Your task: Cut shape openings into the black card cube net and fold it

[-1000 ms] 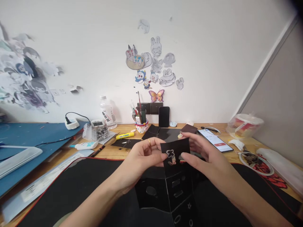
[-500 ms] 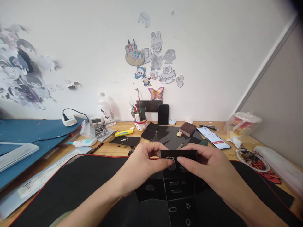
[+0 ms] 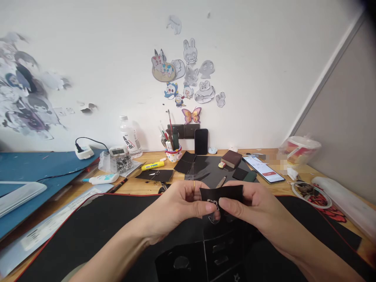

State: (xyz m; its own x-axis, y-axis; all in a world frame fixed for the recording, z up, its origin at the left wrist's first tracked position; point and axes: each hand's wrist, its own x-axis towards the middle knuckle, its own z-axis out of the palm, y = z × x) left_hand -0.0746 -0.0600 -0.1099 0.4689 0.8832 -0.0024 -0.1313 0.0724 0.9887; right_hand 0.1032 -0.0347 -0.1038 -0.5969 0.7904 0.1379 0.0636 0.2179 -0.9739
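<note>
Both my hands pinch the top flap of a black paper piece (image 3: 222,193) with small shapes cut out of it, held above a black desk mat (image 3: 88,231). My left hand (image 3: 179,205), with a ring on one finger, grips the flap's left edge between thumb and fingers. On the right edge, the thumb and fingers of my right hand (image 3: 252,205) are closed. The lower panels of the black paper (image 3: 217,250) hang down toward me, with oval and slot cutouts.
On the wooden desk behind: loose black paper pieces (image 3: 205,168), a brown box (image 3: 231,158), a phone lying flat (image 3: 263,169), an upright dark phone (image 3: 201,141), a pen cup (image 3: 172,153), a water bottle (image 3: 128,137), a blue cutting mat (image 3: 35,166), a plastic tub (image 3: 299,150).
The upright flap has been folded down and away, now seen edge-on and lower. Both hands dropped slightly toward the mat, keeping their pinch on it.
</note>
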